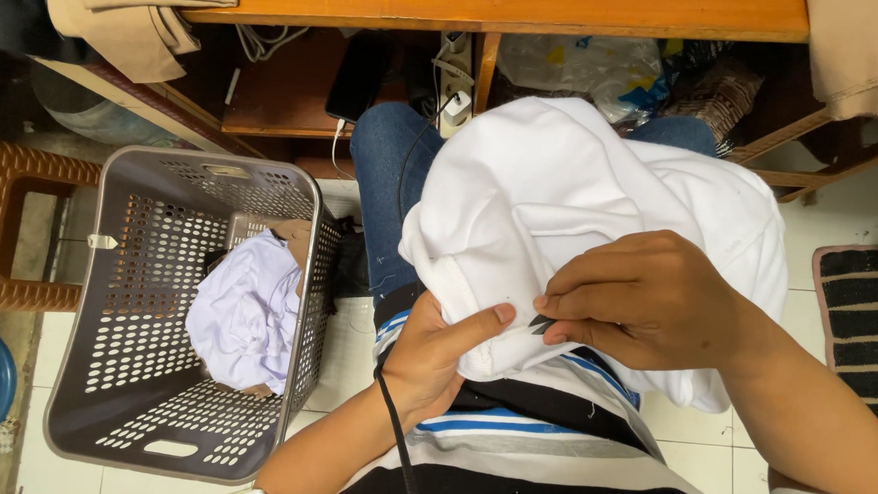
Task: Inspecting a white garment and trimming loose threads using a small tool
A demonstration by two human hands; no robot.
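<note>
A bunched white garment [582, 194] lies across my lap, over my blue jeans. My left hand [438, 352] grips its lower edge from below, thumb pressed onto the cloth. My right hand [647, 298] rests on top of the garment, its fingertips pinching a small dark object against the fabric beside my left thumb. What that object is I cannot tell.
A grey perforated laundry basket [113, 360] stands on the tiled floor at my left with a white cloth [245, 312] inside. A wooden table [492, 4] is ahead, with a phone [358, 77] and cables beneath. A brown plastic stool [10, 224] and striped mat [871, 320] flank me.
</note>
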